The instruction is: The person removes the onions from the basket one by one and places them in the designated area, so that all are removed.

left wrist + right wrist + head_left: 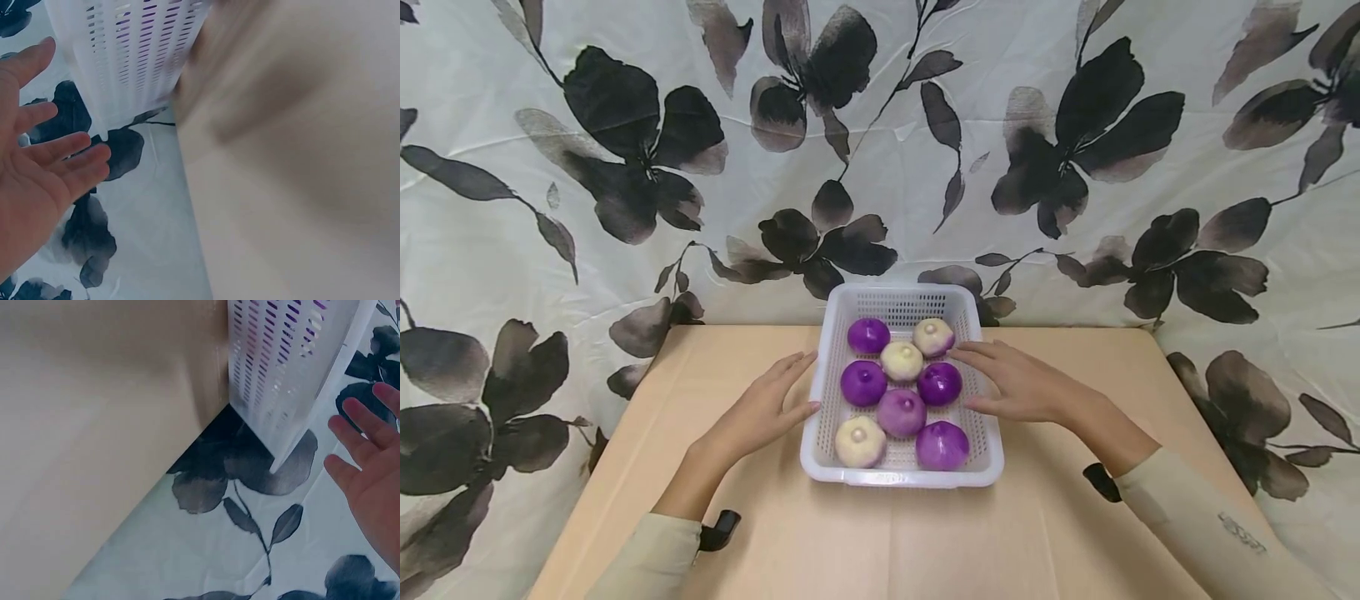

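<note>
A white plastic basket (pixel 901 478) with slotted walls holds several onions. Most are purple, such as the glossy purple onion (pixel 942 446) at the front right. Three are pale, among them a whitish onion (pixel 861 442) at the front left. My left hand (pixel 765 410) is beside the basket's left rim, fingers extended and thumb apart. On the opposite side, my right hand (pixel 1026 382) has its fingers stretched over the right rim. In the wrist views, the left palm (pixel 31 181) and right palm (pixel 378 481) hold nothing, and a gap shows between each hand and the basket wall.
The basket stands on a light tan tabletop (pixel 760 533), close to its back edge. Behind and around the table hangs a white cloth (pixel 940 183) with a dark flower print. Black bands (pixel 721 531) circle both wrists near the sleeves.
</note>
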The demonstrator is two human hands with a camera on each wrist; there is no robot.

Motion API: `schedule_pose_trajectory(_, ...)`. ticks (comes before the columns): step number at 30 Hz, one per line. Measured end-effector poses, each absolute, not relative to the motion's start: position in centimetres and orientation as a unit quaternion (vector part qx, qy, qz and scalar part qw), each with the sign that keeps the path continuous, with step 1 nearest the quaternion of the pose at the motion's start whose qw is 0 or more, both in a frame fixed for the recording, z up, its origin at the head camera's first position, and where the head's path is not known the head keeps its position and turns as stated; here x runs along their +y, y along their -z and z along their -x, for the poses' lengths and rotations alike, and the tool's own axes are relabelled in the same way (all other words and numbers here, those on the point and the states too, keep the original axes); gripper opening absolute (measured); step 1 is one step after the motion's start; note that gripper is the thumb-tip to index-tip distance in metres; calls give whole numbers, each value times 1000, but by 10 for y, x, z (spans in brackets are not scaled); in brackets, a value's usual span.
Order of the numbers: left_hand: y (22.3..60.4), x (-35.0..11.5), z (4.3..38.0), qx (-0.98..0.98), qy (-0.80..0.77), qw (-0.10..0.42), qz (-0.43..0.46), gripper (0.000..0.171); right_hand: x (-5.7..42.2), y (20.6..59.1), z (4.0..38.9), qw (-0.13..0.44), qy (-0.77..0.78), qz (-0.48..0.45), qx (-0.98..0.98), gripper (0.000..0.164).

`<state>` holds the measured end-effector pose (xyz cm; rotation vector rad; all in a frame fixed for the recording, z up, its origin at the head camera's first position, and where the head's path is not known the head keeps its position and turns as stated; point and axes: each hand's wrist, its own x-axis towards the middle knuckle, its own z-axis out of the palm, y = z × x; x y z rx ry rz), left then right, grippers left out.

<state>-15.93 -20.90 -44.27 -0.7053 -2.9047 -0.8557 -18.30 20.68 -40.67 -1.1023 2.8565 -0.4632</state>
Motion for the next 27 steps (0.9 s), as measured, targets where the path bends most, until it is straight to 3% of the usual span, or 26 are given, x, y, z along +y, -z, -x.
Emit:
schedule_pose_trajectory(7,448,-207,161,-914,331,19,234,72,191,400,193,89,177,370,908,72)
schedule_pose_trajectory(16,452,-204,166,-883,433,-35,177,64,175,396,209,191,210,432,856,52)
schedule_pose_trajectory(27,451,-197,171,-843,518,-90,114,61,157,400,217,336,156,392,842,45)
